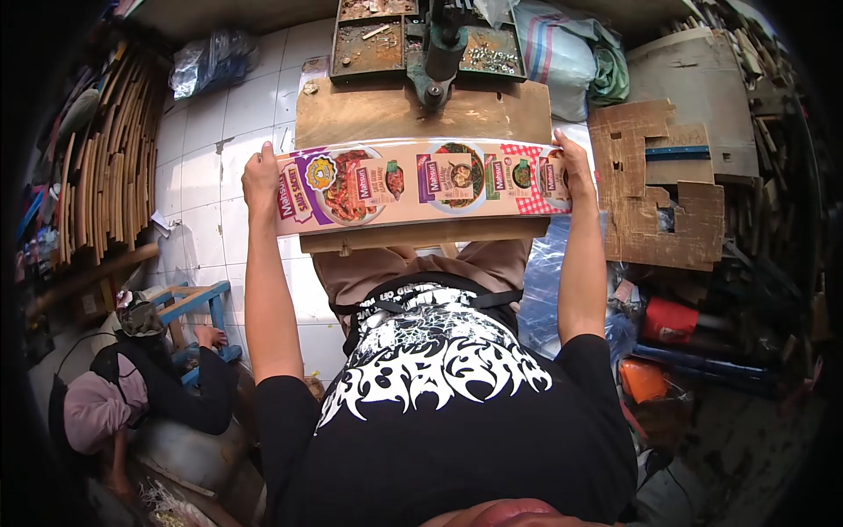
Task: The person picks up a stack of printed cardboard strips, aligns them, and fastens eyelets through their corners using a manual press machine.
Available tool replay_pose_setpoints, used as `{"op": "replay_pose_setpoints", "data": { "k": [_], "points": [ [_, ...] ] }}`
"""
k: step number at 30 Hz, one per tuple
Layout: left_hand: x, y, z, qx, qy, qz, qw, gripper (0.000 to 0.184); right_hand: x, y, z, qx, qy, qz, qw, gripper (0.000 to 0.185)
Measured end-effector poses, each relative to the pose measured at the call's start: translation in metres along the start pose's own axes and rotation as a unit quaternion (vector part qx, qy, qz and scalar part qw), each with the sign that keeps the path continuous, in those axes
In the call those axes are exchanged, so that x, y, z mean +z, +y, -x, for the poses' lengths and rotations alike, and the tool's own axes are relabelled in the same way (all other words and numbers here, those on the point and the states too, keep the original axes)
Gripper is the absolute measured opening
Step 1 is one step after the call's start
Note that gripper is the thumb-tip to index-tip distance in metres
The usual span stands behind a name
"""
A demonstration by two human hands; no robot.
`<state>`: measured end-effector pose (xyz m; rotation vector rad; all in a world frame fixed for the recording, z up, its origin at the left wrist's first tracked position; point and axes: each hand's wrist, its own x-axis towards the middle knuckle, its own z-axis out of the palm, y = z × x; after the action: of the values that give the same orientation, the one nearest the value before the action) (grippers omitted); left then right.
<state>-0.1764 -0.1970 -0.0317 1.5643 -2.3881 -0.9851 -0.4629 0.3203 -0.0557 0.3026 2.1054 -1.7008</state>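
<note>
The left grip [260, 178] is closed on one end of a long printed panel [404, 186] and the right grip [575, 167] on the other. The panel stretches between the two grips, over the wooden bench [369, 112]. Beyond both grips, midway between them, stands a dark metal post [443, 57].

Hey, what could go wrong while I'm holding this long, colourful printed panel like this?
The long, colourful printed panel is held only near its ends by the left hand and right hand, so its middle might bow. Its far edge could bump the dark metal machine column if pushed forward.
</note>
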Motion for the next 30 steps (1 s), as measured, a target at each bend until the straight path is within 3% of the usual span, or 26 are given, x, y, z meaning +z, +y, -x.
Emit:
{"op": "replay_pose_setpoints", "data": {
  "k": [5, 9, 12, 16, 30],
  "points": [
    [-0.003, 0.007, 0.006, -0.004, 0.007, 0.003, 1.0, 0.063, 0.001, 0.004, 0.004, -0.025, -0.024, -0.044, 0.998, 0.028],
    [-0.002, 0.004, 0.005, -0.003, 0.006, 0.005, 1.0, 0.063, 0.009, 0.003, 0.006, -0.117, 0.069, 0.031, 0.99, 0.023],
    [-0.004, 0.006, 0.007, -0.005, 0.0, 0.016, 1.0, 0.063, 0.015, -0.008, 0.009, -0.164, 0.173, 0.241, 0.941, 0.03],
    [-0.006, 0.008, 0.01, 0.0, -0.001, 0.017, 1.0, 0.062, 0.025, -0.024, 0.012, -0.203, 0.165, 0.306, 0.915, 0.027],
    [-0.003, 0.004, 0.007, -0.007, 0.001, 0.018, 1.0, 0.062, 0.021, -0.019, 0.004, -0.142, 0.169, 0.312, 0.924, 0.034]
  ]
}}
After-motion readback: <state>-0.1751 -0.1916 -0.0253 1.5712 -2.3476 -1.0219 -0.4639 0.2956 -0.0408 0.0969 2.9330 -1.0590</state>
